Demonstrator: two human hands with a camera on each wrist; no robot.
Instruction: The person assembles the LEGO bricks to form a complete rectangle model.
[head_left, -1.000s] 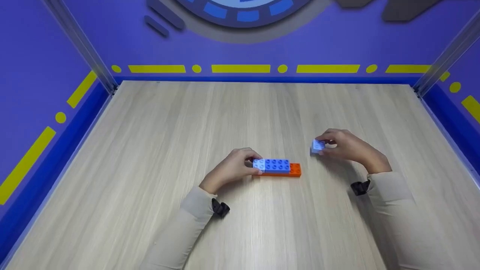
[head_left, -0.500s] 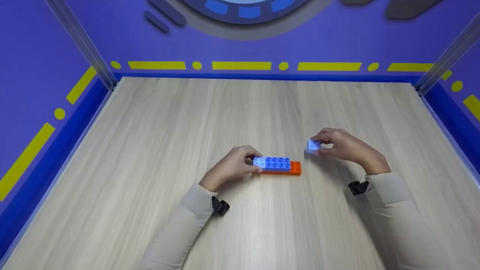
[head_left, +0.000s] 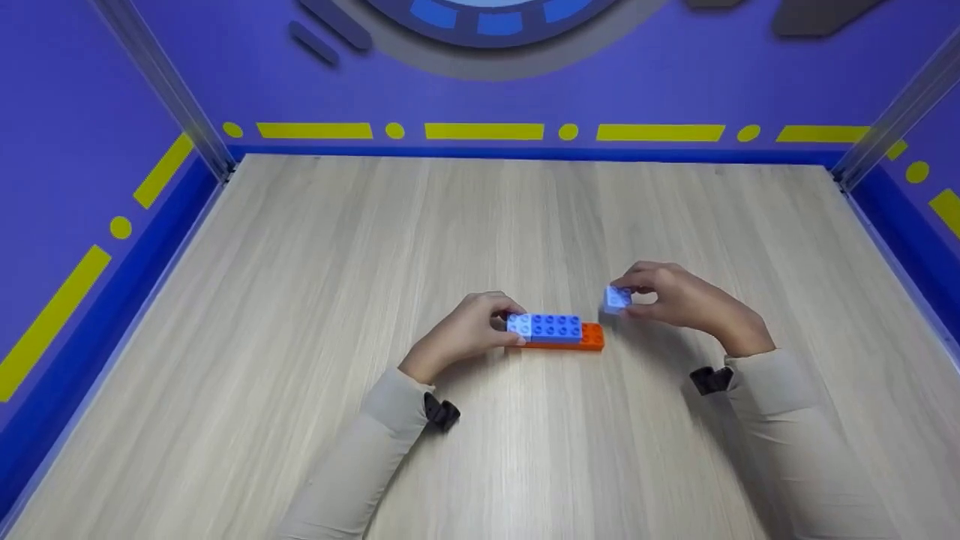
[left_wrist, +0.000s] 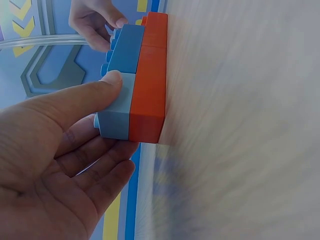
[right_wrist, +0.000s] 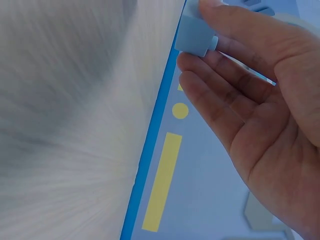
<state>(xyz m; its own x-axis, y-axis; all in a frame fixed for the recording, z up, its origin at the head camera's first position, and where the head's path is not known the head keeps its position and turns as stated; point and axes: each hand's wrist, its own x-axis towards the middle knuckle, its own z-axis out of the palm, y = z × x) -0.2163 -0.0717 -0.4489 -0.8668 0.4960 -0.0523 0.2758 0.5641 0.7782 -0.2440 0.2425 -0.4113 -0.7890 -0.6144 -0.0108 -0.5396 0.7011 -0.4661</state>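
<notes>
On the table lies a row of orange-red toy building bricks [head_left: 592, 337], with a seam between two of them in the left wrist view. A blue brick [head_left: 555, 328] and a light blue brick [left_wrist: 116, 122] sit on top, leaving studs bare at the right end. My left hand [head_left: 465, 334] pinches the light blue brick at the left end between thumb and fingers. To the right, my right hand [head_left: 675, 300] pinches another light blue brick [head_left: 616, 298] just above the tabletop, apart from the stack. In the right wrist view this brick [right_wrist: 194, 32] shows its studs facing the palm.
The wooden table [head_left: 360, 240] is bounded by a purple-blue back wall [head_left: 480, 97] with yellow markings and by side walls. A black strap device [head_left: 441, 412] is on the left wrist and another [head_left: 711, 379] on the right.
My right hand has moved left with its light blue brick, closer to the stack. The left hand keeps its hold on the stack's left end.
</notes>
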